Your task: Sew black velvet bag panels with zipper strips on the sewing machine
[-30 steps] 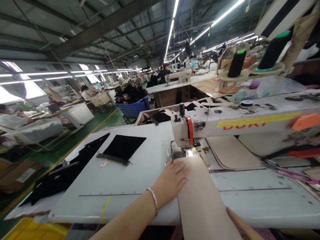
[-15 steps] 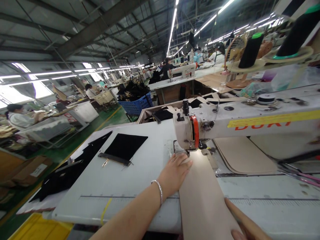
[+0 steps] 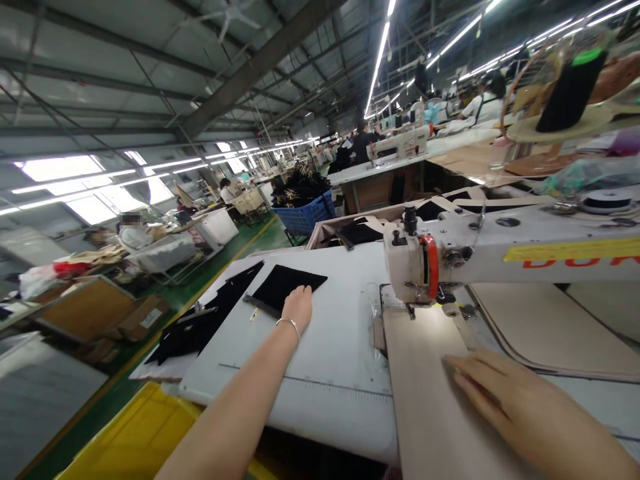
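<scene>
My left hand point(image 3: 299, 305), a silver bangle on its wrist, reaches out to a black fabric piece point(image 3: 283, 285) on the white table. Its fingers are drawn together on the right edge of that piece; the fingertips are partly hidden. A dark zipper strip with a gold-coloured pull point(image 3: 255, 314) runs along the piece's near side. My right hand point(image 3: 505, 397) rests with fingers stretched on a long beige panel point(image 3: 425, 393). The panel's far end lies under the head of a white sewing machine point(image 3: 410, 270), beneath its lit needle area.
More black pieces point(image 3: 215, 320) lie at the table's left edge. Rounded beige panels point(image 3: 550, 327) sit behind the machine arm. Beyond stand a blue crate point(image 3: 307, 215) heaped with black items and a thread cone point(image 3: 573, 90). A yellow bin point(image 3: 135, 433) is below left. People sit at other stations.
My left hand has left the beige panel by the needle and moved left to the black fabric piece. My right hand has come further onto the panel. The view has turned left.
</scene>
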`<state>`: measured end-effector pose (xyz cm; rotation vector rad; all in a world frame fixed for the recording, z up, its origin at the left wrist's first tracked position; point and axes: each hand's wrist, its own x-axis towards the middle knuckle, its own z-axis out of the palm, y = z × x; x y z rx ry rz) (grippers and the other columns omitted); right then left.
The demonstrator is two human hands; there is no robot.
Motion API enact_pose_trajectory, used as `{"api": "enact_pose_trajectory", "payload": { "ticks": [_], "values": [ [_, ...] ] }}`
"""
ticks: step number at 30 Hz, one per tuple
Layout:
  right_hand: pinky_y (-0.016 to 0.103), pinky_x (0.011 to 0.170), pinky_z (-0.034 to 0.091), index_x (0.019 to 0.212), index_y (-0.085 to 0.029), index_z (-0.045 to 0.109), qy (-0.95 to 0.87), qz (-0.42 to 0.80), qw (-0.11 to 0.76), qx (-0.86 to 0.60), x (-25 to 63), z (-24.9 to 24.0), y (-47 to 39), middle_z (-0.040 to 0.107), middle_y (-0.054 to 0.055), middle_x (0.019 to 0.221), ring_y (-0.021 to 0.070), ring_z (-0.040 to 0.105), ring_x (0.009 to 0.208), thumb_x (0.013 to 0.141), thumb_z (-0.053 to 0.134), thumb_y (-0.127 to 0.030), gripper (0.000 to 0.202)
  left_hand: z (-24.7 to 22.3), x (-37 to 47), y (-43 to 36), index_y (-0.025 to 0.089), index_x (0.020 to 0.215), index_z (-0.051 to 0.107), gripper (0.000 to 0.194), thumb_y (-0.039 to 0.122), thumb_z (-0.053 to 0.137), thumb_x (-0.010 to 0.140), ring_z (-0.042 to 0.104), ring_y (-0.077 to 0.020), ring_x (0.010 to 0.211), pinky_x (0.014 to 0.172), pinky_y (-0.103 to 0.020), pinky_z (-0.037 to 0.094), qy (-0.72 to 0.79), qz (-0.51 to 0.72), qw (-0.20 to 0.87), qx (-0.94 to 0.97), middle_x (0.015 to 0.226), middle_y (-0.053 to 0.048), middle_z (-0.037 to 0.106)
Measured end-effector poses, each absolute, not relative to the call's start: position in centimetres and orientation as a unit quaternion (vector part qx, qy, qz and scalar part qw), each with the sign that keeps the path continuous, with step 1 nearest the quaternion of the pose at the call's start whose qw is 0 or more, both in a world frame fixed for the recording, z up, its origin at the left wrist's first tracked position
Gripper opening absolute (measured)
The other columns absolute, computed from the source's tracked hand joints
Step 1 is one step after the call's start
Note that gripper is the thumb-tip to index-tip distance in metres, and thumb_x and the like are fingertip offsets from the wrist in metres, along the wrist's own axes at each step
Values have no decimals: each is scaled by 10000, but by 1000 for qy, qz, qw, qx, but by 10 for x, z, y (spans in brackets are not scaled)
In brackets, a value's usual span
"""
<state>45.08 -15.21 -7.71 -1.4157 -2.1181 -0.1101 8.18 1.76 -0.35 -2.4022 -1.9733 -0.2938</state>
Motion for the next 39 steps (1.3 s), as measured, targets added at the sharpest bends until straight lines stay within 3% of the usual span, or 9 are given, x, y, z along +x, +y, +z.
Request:
{"api": "enact_pose_trajectory", "payload": {
  "ticks": [5, 9, 13, 20, 25, 29, 32, 36, 39],
  "values": [
    [466, 977, 432, 1221, -268, 596, -829, -74, 232, -503, 426, -72, -108, 601, 54, 1215, 244, 542, 1123, 930, 466, -389, 340, -1, 60, -16, 202, 911, 710, 218, 245, 499, 880, 622, -201, 908, 882, -306, 467, -575, -75, -20, -815, 905, -36, 672],
    [487, 999, 386, 1295, -281, 535, -828, -87, 229, -505, 425, -79, -106, 569, 44, 1280, 253, 500, 1173, 927, 470, -416, 397, -7, 59, -1, 172, 1141, 627, 348, 352, 382, 971, 533, -241, 1123, 1025, -386, 372, -554, -108, -4, -825, 1156, -99, 612],
    [482, 997, 376, 1308, -303, 521, -829, -85, 219, -508, 425, -70, -112, 565, 32, 1292, 246, 494, 1177, 941, 440, -392, 386, -23, 77, 23, 178, 1259, 546, 444, 441, 557, 901, 489, -262, 1143, 1018, -420, 372, -507, -109, -16, -855, 1212, -113, 546],
    [468, 977, 388, 1320, -294, 513, -826, -76, 208, -519, 420, -60, -115, 568, 41, 1291, 251, 481, 1189, 944, 428, -341, 388, -27, 111, -27, 215, 1086, 589, 295, 450, 567, 910, 484, -209, 1038, 977, -352, 378, -360, -77, -53, -928, 1066, -52, 560],
    [468, 968, 394, 1319, -269, 512, -821, -76, 212, -525, 418, -58, -115, 558, 55, 1300, 256, 476, 1191, 948, 419, -326, 387, -26, 105, -61, 182, 830, 523, 225, 382, 604, 891, 499, -179, 859, 797, -308, 420, -412, -110, -124, -896, 903, -26, 549],
    [462, 970, 395, 1301, -265, 522, -818, -73, 218, -527, 418, -57, -116, 563, 51, 1290, 250, 478, 1188, 949, 420, -326, 372, 11, 81, -67, 193, 929, 570, 144, 328, 590, 886, 519, -144, 716, 682, -274, 418, -507, -150, -202, -824, 832, 3, 578],
    [455, 972, 394, 1301, -268, 520, -817, -69, 224, -526, 418, -57, -116, 563, 48, 1292, 244, 478, 1195, 947, 425, -332, 371, 69, 62, -61, 212, 1166, 587, 412, 398, 685, 811, 575, -147, 718, 668, -261, 438, -557, -232, -266, -751, 853, 0, 641],
    [463, 970, 393, 1296, -261, 528, -818, -68, 228, -523, 418, -56, -116, 568, 59, 1290, 250, 489, 1188, 938, 439, -323, 374, 113, 76, -48, 179, 1066, 679, 400, 447, 705, 770, 639, -187, 775, 710, -288, 493, -554, -350, -305, -691, 920, -38, 707],
    [459, 963, 397, 1291, -260, 533, -820, -69, 228, -521, 418, -54, -116, 571, 62, 1287, 248, 497, 1179, 940, 435, -310, 367, 83, 124, -42, 172, 936, 719, 300, 432, 641, 811, 634, -184, 751, 706, -286, 499, -514, -245, -331, -753, 849, -23, 715]
  ]
}}
